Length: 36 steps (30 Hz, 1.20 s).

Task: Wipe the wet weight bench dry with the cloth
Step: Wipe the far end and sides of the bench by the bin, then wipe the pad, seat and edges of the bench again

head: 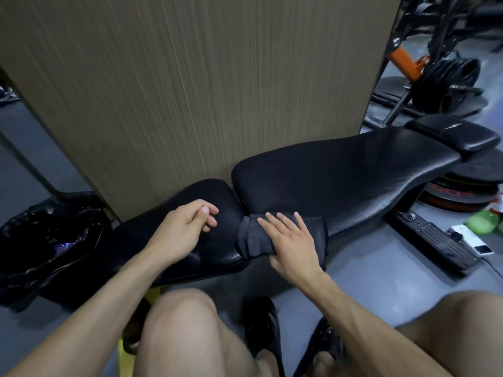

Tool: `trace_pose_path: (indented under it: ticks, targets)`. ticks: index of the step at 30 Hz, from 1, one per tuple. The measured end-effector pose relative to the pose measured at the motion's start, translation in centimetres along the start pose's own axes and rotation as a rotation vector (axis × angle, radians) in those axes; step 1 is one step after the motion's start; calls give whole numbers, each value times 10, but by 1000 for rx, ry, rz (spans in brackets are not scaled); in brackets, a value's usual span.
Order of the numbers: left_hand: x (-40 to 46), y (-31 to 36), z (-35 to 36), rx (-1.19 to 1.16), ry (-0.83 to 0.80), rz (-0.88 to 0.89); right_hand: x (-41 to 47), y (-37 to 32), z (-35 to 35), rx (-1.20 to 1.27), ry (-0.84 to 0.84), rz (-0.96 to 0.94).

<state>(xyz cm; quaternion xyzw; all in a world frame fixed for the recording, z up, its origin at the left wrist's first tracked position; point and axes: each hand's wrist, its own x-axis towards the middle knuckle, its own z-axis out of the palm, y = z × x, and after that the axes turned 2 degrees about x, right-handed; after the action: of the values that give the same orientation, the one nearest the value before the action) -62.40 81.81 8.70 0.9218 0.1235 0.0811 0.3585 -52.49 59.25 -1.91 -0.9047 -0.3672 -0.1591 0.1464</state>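
Seemingly midway: right hand (pixel 292 244) lay flat, fingers straight, pressing the grey cloth (pixel 255 238) at the near edge by the bench's (pixel 353 170) seat gap, left hand (pixel 185 229) rested loosely curled on the seat, long backrest apparently unwiped.

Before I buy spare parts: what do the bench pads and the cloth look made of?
Bench pads: black vinyl or leather-like upholstery, judging by the sheen and fine creases. Cloth: dark grey soft fabric, matte and folded, perhaps microfibre, under the flat right hand.

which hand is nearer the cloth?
Right. The right hand lies flat on the cloth; the left hand rests on the seat pad beside it, apart.
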Motion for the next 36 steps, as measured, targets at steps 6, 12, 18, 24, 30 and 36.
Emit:
trace_pose_path:
  ticks: [6, 12, 18, 24, 30, 36]
  targets:
    - [-2, -2, 8, -28, -17, 10, 9, 25, -50, 655, 385, 683]
    - [10, 8, 24, -54, -63, 40, -45, 10, -14, 272, 301, 360]
    - [18, 9, 31, -29, -87, 74, -37, 7, 10, -152, 103, 55]
    - [24, 9, 34, -59, -78, 112, -51, -2, 2, 371, 375, 467]
    - [33, 8, 36, -82, -92, 122, -39, -27, 40, 1141, 812, 1522]
    - [41, 12, 34, -85, -89, 149, 12, -83, 76, 1438, 715, 1627]
